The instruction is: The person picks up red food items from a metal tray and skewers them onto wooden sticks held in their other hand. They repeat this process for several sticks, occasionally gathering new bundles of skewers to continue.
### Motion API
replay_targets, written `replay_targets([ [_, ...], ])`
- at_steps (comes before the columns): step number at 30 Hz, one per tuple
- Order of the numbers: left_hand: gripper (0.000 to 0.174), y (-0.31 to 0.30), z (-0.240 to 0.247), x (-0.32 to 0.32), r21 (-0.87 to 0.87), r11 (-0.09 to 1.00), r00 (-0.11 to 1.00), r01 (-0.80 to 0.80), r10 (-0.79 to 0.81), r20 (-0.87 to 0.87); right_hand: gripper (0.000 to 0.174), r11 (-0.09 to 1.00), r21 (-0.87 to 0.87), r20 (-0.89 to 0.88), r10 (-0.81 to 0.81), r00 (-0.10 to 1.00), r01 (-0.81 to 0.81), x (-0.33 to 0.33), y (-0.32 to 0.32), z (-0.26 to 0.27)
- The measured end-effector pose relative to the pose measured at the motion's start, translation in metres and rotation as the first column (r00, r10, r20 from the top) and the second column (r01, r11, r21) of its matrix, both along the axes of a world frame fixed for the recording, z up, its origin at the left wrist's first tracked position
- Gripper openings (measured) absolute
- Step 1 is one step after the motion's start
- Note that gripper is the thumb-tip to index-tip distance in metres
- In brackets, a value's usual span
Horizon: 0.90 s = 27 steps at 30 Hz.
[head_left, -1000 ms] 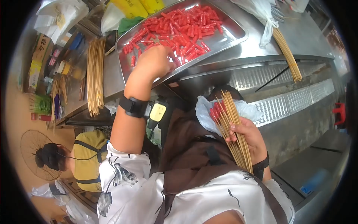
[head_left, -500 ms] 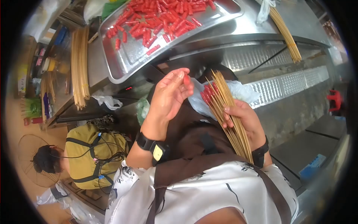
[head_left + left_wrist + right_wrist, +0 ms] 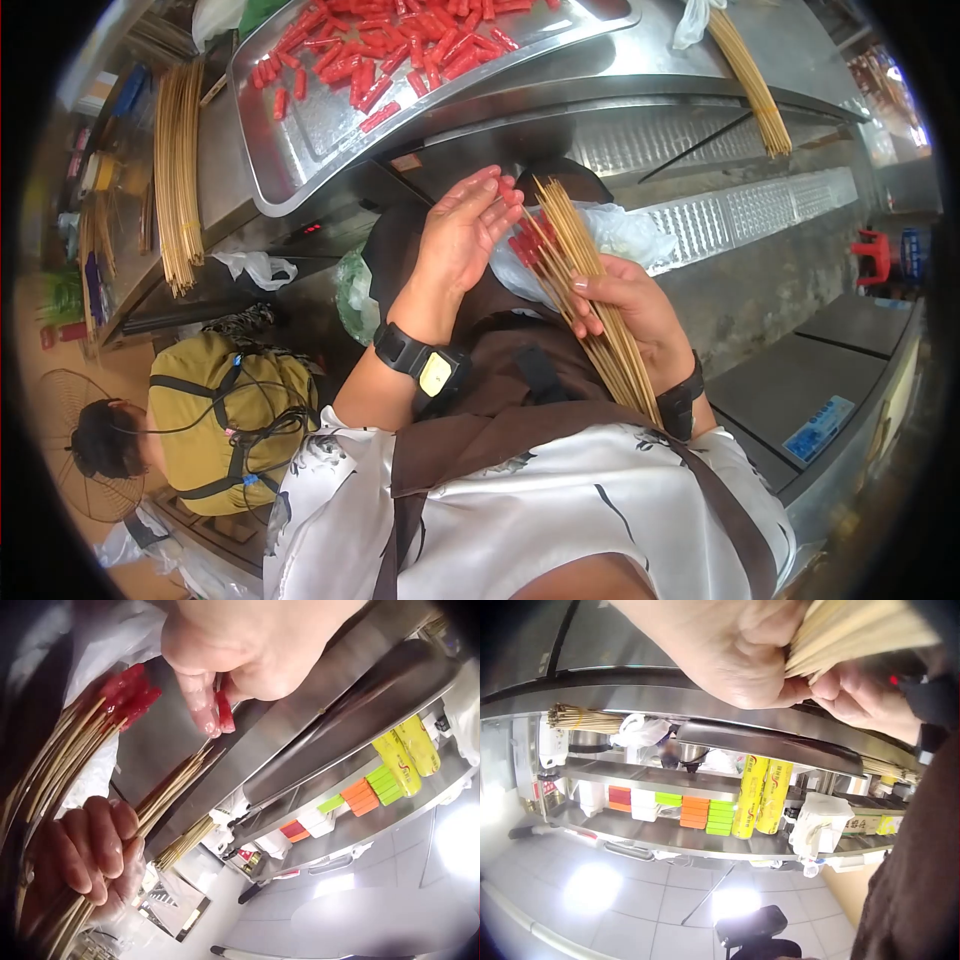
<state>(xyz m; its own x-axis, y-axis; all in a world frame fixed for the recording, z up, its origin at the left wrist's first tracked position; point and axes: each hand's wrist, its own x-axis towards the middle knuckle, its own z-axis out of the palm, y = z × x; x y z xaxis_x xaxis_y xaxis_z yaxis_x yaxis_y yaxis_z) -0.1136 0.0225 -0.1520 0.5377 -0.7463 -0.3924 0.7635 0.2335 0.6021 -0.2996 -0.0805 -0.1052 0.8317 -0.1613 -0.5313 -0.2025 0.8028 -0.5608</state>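
My left hand point(image 3: 455, 235) pinches a small red piece point(image 3: 226, 712) between thumb and fingers, close to the skewer tips. My right hand point(image 3: 640, 315) grips a thick bundle of wooden skewers point(image 3: 625, 365), tips up. Several skewers on the bundle's left side carry red pieces point(image 3: 530, 245) near their tips. In the left wrist view the right hand point(image 3: 97, 851) curls round the bundle, below the left hand point(image 3: 255, 645). The right wrist view has skewers point(image 3: 855, 637) between the right hand point(image 3: 735, 656) and left hand point(image 3: 870, 705). Whether a skewer enters the pinched piece, I cannot tell.
A metal tray point(image 3: 265, 185) with many red pieces stands on the steel counter point(image 3: 225, 165). Skewer bundles lie left point(image 3: 178, 180) and right point(image 3: 750, 85). A pale plastic bag point(image 3: 640, 240) is behind the held skewers. A person's yellow-brown back point(image 3: 205, 420) shows at lower left.
My left hand has left the tray with a red piece and come beside the skewer tips. My right hand keeps its grip on the bundle. The head view has shifted.
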Motion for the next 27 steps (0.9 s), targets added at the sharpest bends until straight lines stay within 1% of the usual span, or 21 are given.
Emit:
replay_targets([
  [4, 0.025, -0.003, 0.001, 0.000, 0.009, 1.000, 1.000, -0.015, 0.014, 0.020, 0.013, 1.000, -0.013, 0.002, 0.008, 1.000, -0.008, 0.002, 0.001, 0.001],
  [10, 0.026, 0.000, -0.002, 0.000, -0.035, 0.999, 1.000, 0.015, -0.015, 0.011, 0.014, 1.000, -0.013, -0.019, -0.002, 1.000, 0.001, 0.002, 0.001, 0.000],
  [13, 0.027, -0.001, 0.002, -0.001, -0.012, 1.000, 0.999, 0.008, -0.007, 0.038, 0.014, 1.000, -0.018, -0.019, 0.001, 1.000, -0.001, 0.002, 0.002, -0.001],
  [15, 0.028, 0.000, 0.002, -0.001, 0.013, 1.000, 0.996, -0.001, 0.000, 0.087, 0.014, 1.000, -0.018, -0.021, 0.001, 1.000, -0.001, 0.002, 0.002, -0.001],
  [22, 0.028, -0.001, 0.005, -0.004, 0.006, 1.000, 0.996, -0.009, 0.009, 0.089, 0.015, 1.000, -0.012, -0.026, -0.014, 1.000, 0.014, 0.003, 0.003, 0.000],
  [27, 0.028, -0.004, 0.012, -0.009, 0.064, 0.997, 0.990, -0.054, 0.045, 0.136, 0.016, 1.000, 0.005, -0.028, -0.028, 0.999, 0.028, 0.002, 0.003, -0.001],
])
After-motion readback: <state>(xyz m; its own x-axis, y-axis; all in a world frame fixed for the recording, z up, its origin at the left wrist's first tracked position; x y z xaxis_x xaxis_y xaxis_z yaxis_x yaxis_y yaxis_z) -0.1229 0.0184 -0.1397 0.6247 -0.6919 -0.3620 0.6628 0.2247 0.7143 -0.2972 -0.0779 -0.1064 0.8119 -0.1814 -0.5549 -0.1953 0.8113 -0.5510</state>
